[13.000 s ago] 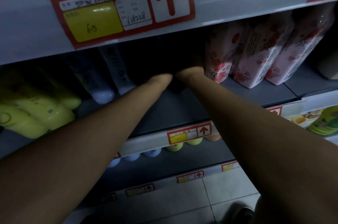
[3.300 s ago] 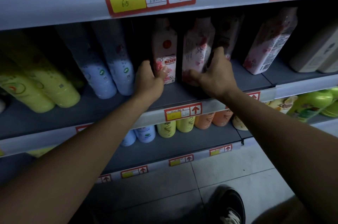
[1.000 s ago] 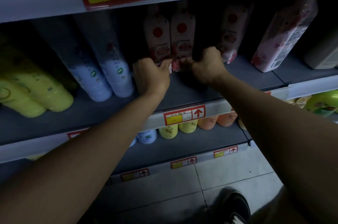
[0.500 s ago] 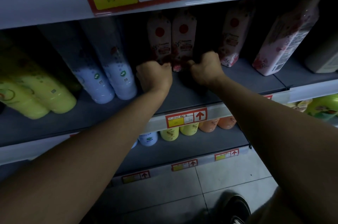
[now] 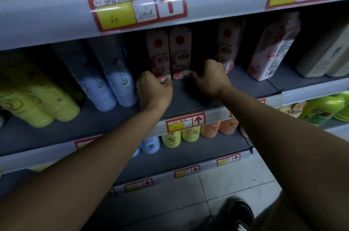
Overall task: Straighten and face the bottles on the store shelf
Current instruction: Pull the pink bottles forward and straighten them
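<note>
Curling at pink bottles' (image 5: 171, 55) bases | left hand (image 5: 154, 92), right hand (image 5: 210, 79) | fingertips hidden, grip unclear

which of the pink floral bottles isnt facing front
The far-right pink floral bottle: its back label with fine print shows, while the other three show red-dot fronts.

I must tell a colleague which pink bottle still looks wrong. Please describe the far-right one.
Find the middle shelf, under the red price tag. Pass the right hand to the last pink floral bottle, left of the beige containers. It alone shows printed text instead of a red dot.
</note>
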